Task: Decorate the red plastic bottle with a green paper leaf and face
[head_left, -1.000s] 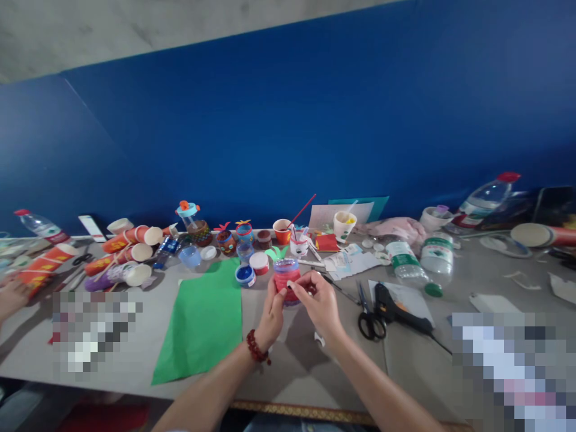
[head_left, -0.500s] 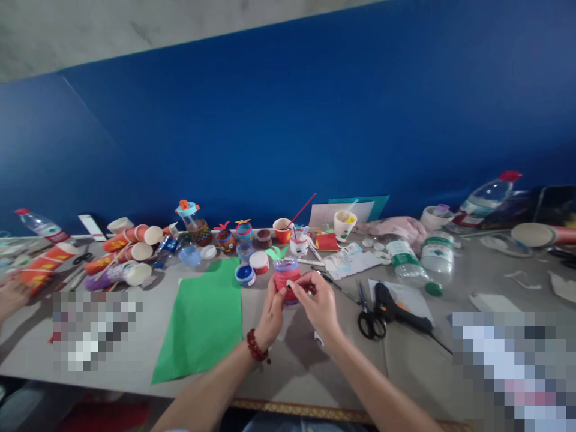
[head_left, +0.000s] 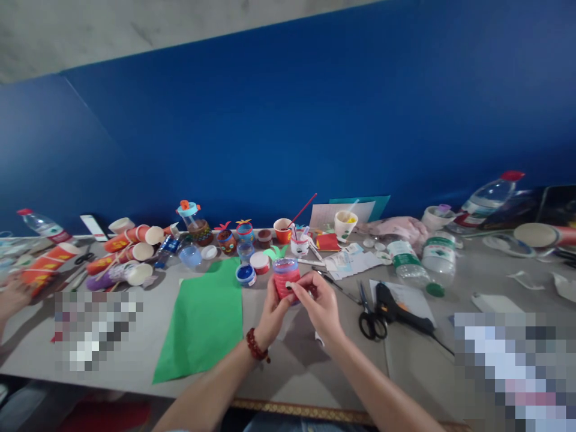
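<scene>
My left hand (head_left: 271,317) is wrapped round a small ribbed red cup (head_left: 283,279) with a purple-blue rim, held above the table. Between the thumb and fingertips of my right hand (head_left: 323,303) is a small white and black disc, which looks like a googly eye (head_left: 288,285), at the cup's front side. Whether the disc touches the cup I cannot tell. Just behind the cup appear green paper leaves (head_left: 275,252). Another small white and black piece (head_left: 319,339) lies under my right wrist, partly hidden.
Left of my hands lies a green sheet (head_left: 202,324), with a blue paint jar (head_left: 245,275) beside it. Black scissors (head_left: 371,321) and a glue gun (head_left: 400,312) lie to the right. Decorated cups and bottles line the back. A co-worker's hand (head_left: 12,297) is at far left.
The cup has tipped slightly, so more of its rim opening shows. Both hands keep nearly the same place, my right fingers still pinching the small disc at its side.
</scene>
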Tool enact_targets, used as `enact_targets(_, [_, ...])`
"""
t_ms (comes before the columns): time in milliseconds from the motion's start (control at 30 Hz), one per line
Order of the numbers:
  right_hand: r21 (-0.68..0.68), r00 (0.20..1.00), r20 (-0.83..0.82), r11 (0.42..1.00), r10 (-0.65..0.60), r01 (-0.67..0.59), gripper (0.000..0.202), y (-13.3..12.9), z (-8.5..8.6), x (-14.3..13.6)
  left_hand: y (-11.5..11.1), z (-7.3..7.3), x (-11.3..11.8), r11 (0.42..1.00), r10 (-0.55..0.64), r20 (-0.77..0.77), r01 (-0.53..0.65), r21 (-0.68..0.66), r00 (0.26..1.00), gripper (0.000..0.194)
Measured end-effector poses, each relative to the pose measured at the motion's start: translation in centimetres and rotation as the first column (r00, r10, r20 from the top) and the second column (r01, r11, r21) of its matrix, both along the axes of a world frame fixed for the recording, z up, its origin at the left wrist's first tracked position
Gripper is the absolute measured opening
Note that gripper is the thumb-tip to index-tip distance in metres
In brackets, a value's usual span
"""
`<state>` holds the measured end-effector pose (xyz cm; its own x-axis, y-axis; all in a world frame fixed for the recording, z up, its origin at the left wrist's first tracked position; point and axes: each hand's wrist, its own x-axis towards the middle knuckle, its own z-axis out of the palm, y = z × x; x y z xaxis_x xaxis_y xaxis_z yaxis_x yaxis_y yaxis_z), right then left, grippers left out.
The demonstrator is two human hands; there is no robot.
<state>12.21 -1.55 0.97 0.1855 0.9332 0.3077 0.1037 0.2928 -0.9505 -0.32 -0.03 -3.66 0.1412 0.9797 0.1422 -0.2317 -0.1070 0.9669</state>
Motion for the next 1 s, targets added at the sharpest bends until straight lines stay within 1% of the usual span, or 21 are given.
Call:
enact_targets(67, [-0.002,0.996,-0.073,0.999,0.042,-0.042,0.020,-0.1,0.1,0.2,-0.1,0.3,-0.1,1.000,-0.012,0.002,0.012,0.028,1.000,0.058])
enact_targets(133, [-0.005,0.994,-0.095,0.998,0.062,-0.063,0.020,-0.1,0.2,0.4,-0.2,0.6,-0.1,0.999,-0.020,-0.002,0.020,0.038,1.000,0.059])
enact_targets(233, [0.000,0.998,-0.018,0.999,0.052,-0.052,0.017,-0.1,0.3,0.4,-0.1,0.7,-0.1,0.999,-0.037,0.011,0.036,0.034,0.999,0.059])
enact_targets(333, [0.022,0.997,0.075,1.000,0.013,-0.015,0.017,0.1,0.3,0.2,0.0,0.4,0.0,0.997,-0.056,0.031,0.055,0.046,0.998,0.057])
enact_targets(500, [0.037,0.988,0.147,0.998,-0.049,0.044,0.019,0.3,0.1,0.2,0.1,-0.2,-0.1,0.998,-0.017,-0.026,0.018,0.064,1.000,0.060])
enact_targets(667, [0.032,0.984,0.167,0.998,-0.061,0.057,0.020,0.4,-0.2,0.2,0.1,-0.3,0.0,0.996,-0.033,-0.047,0.037,0.078,0.998,0.059])
enact_targets(767, [0.016,0.993,0.117,1.000,-0.026,0.024,0.019,0.3,0.1,0.4,0.2,0.0,-0.1,0.997,-0.022,-0.038,0.025,0.073,0.999,0.061])
enact_targets(900, [-0.025,0.999,-0.006,0.999,0.040,-0.040,0.022,0.2,1.1,1.8,1.0,-0.1,-0.5,0.993,-0.021,-0.053,0.027,0.111,0.998,0.067])
enact_targets(1000, [-0.058,0.999,0.046,0.998,0.029,-0.026,0.024,0.0,1.8,4.1,2.1,-0.6,-1.2,0.988,-0.006,-0.134,0.027,0.151,0.991,0.067])
